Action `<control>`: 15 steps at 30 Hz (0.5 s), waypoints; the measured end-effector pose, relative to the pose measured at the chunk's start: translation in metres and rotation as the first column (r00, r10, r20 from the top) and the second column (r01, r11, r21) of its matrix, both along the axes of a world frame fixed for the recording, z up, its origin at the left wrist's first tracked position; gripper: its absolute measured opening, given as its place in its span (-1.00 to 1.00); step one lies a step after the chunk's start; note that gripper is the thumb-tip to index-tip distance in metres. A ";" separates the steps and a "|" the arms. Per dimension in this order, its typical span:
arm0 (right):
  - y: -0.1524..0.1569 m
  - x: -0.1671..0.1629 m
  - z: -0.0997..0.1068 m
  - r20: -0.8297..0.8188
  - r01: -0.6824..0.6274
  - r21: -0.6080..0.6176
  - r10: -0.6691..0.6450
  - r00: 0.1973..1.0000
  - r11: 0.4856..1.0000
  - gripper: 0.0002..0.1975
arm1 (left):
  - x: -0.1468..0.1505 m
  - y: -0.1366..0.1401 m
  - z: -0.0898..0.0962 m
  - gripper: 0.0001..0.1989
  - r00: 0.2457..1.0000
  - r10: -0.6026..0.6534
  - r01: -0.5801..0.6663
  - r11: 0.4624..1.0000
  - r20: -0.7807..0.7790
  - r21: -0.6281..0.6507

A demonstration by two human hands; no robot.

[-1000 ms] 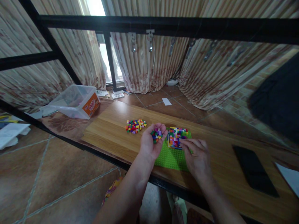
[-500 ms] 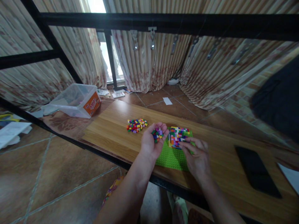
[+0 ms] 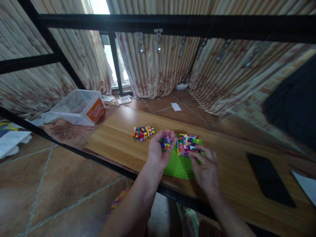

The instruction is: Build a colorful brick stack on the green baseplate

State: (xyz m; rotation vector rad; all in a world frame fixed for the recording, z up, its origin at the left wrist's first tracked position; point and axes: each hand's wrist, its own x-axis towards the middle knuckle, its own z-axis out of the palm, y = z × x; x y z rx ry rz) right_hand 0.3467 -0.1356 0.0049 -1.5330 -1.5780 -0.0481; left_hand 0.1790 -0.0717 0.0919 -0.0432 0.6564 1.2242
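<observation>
My left hand [image 3: 158, 149] is cupped palm up, holding several small toy bricks [image 3: 166, 142] in purple, green, blue and other colours. To its right, a multicoloured block of toy bricks [image 3: 187, 143] stands on a green baseplate [image 3: 176, 168]. My right hand [image 3: 204, 166] reaches the near right part of this block, fingertips at its top and edge. Its fingers are drawn together; anything between them is too small to make out. A loose pile of mixed bricks [image 3: 144, 132] lies on the wooden board to the left.
A clear plastic box [image 3: 76, 107] with an orange label stands at the board's far left. On the right side of the wooden board [image 3: 111, 131] lies a black flat tablet-like object [image 3: 270, 179], with white paper [image 3: 304, 186] beyond it. A black metal rail [image 3: 158, 24] crosses above.
My right hand shifts slightly left and stays at the near part of the brick block. The left hand keeps its cupped bricks. The whole view has shifted a little.
</observation>
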 end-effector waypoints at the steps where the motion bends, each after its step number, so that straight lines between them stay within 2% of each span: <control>1: -0.001 0.000 -0.002 0.018 0.005 0.002 -0.005 1.000 1.000 -0.82 | 0.000 0.000 0.000 -0.75 1.000 0.001 -0.002 1.000 -0.002 -0.003; 8: -0.003 -0.004 -0.008 0.038 0.035 -0.005 -0.035 0.999 0.999 -0.79 | 0.002 0.001 0.001 -0.74 1.000 -0.006 0.006 1.000 -0.017 0.008; 15: -0.012 0.003 0.014 -0.035 0.008 -0.052 -0.010 0.999 0.999 -0.74 | 0.002 -0.004 -0.003 -0.70 0.997 -0.053 0.057 0.996 -0.052 0.076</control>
